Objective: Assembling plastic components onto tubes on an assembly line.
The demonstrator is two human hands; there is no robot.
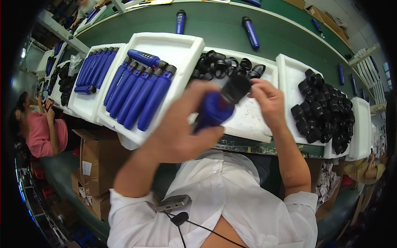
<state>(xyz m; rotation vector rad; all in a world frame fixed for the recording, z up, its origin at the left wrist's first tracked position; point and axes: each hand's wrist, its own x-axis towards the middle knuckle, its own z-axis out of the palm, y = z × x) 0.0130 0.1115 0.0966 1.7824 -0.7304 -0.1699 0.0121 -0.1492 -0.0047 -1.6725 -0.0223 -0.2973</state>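
My left hand [175, 128] is wrapped round a blue microphone body [215, 110], blurred by motion and held above the front edge of the bench. At its upper end is a black ring-shaped part [236, 89], tilted up to the right. Close beside that part, my right hand [268, 99] has its fingers pinched together; whatever is between them is hidden. Behind my hands a white foam tray [252, 126] holds several black rings [221, 66]. To the left, blue microphone bodies [136, 97] lie side by side in another foam tray [169, 40], one lying across the others.
At the right, a foam tray [285, 66] carries a heap of black rings [322, 107]. Two microphones [180, 22] [250, 33] lie on the green bench [215, 25] beyond. Cardboard boxes [101, 161] stand at lower left. A person in pink [47, 134] sits farther left.
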